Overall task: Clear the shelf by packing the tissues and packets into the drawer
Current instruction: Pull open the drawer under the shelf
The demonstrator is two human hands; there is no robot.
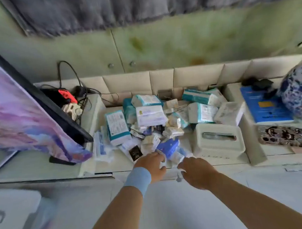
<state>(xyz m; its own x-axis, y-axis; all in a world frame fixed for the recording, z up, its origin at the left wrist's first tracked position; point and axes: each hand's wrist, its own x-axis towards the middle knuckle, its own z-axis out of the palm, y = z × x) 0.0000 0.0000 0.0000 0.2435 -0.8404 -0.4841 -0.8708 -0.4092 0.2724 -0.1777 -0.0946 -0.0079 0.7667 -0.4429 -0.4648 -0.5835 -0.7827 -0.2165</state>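
A heap of teal-and-white tissue packs [143, 115] and small packets [173, 130] fills a recessed white compartment [144, 82] in front of me. At its front edge lies a clear plastic packet with a blue item inside [169, 147]. My left hand [149, 167], with a blue wristband, pinches the packet's left edge. My right hand [196, 172] holds its right lower corner with curled fingers. A white tissue box [219, 141] stands at the heap's right front. The frame is blurred, so the finger detail is soft.
A purple-patterned screen [20, 115] leans at the left, with cables and a red controller [65, 95] behind it. A blue book [267, 105], a blue-and-white vase [300, 91] and a patterned case [283, 136] sit at the right. A grey curtain [138, 3] hangs behind.
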